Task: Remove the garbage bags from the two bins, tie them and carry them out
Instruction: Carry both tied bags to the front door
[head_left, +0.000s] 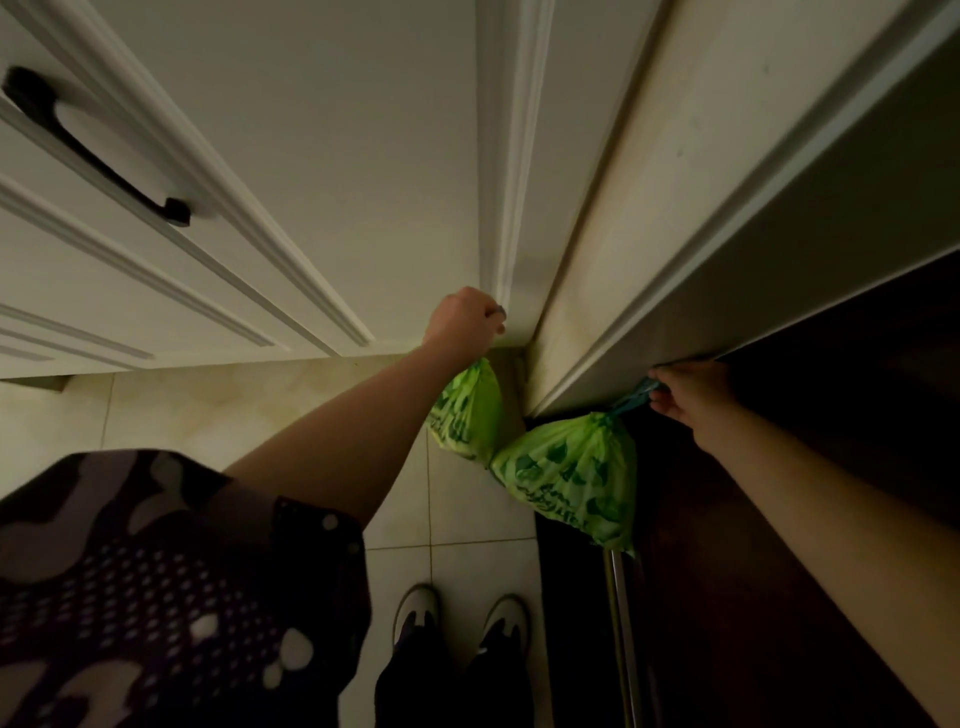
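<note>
Two tied green plastic garbage bags with darker green print hang from a person's hands at a doorway.

The left hand (464, 318) is curled into a fist near the white moulded door frame (511, 156), and the left green bag (466, 413) hangs below it, partly hidden by the forearm, above the pale tiled floor (452, 514). The right hand (688, 391) has its fingertips (655, 397) pinched together on the bluish tie (636, 397) at the neck of the right green bag (574, 486), while also touching the lower edge of the cream door (675, 208). That bag hangs in front of dark brown flooring (753, 571); the two bags touch at their sides. A white panelled cabinet with a black bar handle (98, 150) stands to the left, and light shoes (462, 618) show below.
</note>
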